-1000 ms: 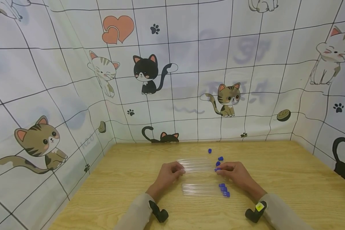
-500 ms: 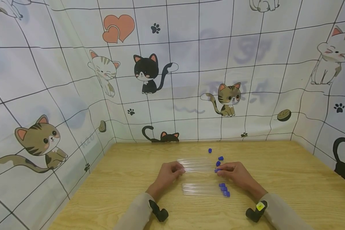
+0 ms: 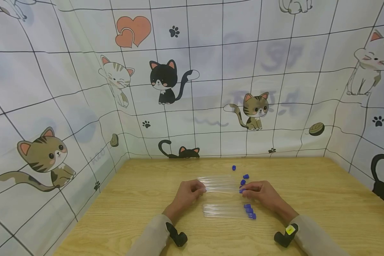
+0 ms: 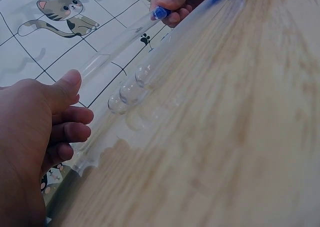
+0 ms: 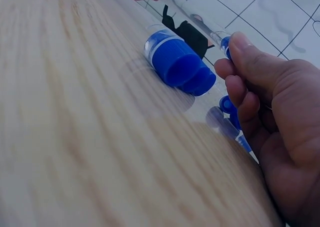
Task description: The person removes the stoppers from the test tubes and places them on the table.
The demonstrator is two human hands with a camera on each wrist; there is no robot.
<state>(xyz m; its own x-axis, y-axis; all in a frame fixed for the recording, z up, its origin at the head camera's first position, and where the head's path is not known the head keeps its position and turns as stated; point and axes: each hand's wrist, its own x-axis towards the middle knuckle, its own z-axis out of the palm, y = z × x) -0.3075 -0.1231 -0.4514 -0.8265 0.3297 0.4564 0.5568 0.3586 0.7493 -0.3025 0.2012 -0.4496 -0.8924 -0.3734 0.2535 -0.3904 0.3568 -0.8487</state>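
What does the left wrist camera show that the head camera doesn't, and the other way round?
Only the left wrist view clearly shows the rounded ends of three clear tubes on the wood-grain table; they're too tiny in the head view.

Only the head view shows the orange hearts printed on the white checked wall and the curved black gadgets on the beige sleeves.

Both show the left hand, the right hand pinching a blue cap, and a brown striped cat picture.
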